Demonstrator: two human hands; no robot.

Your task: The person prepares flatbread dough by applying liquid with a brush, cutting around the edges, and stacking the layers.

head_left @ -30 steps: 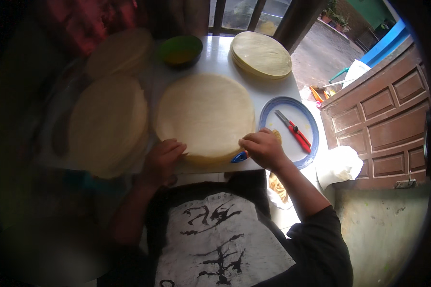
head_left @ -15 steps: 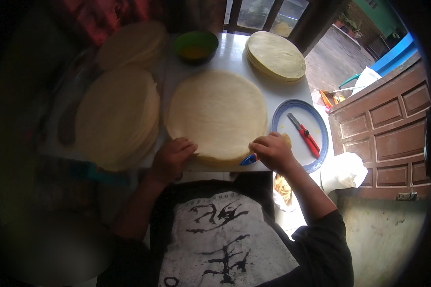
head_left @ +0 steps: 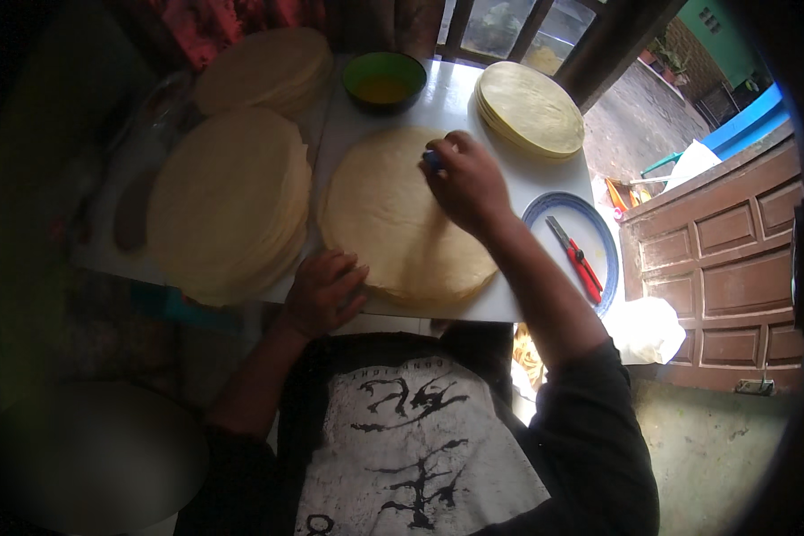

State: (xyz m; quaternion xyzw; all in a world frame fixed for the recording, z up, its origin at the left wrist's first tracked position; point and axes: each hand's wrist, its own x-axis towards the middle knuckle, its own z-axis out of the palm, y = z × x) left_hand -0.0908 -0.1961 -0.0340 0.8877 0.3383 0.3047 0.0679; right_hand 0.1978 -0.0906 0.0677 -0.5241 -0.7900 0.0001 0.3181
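A stack of large, round, pale dough sheets (head_left: 375, 205) lies on the white table in front of me. My right hand (head_left: 469, 183) is closed around a blue-handled brush (head_left: 432, 161) over the far right part of the top sheet. The hand hides most of the brush, bristles included. At the stack's near left edge rests my left hand (head_left: 326, 290), fingers loosely stretched out and holding nothing. Beyond the stack stands a green bowl (head_left: 384, 80) with yellow-orange liquid inside.
Two more dough stacks, a near one (head_left: 228, 201) and a far one (head_left: 263, 71), sit at left. Another stack (head_left: 536, 107) occupies the far right corner. A blue-rimmed plate (head_left: 614, 259) carries a red utility knife (head_left: 581, 268). A brown panelled door (head_left: 715, 259) stands to the right.
My right hand has moved from the stack's near right edge up and away, over the top sheet, taking the brush along. My left hand stays by the near left edge.
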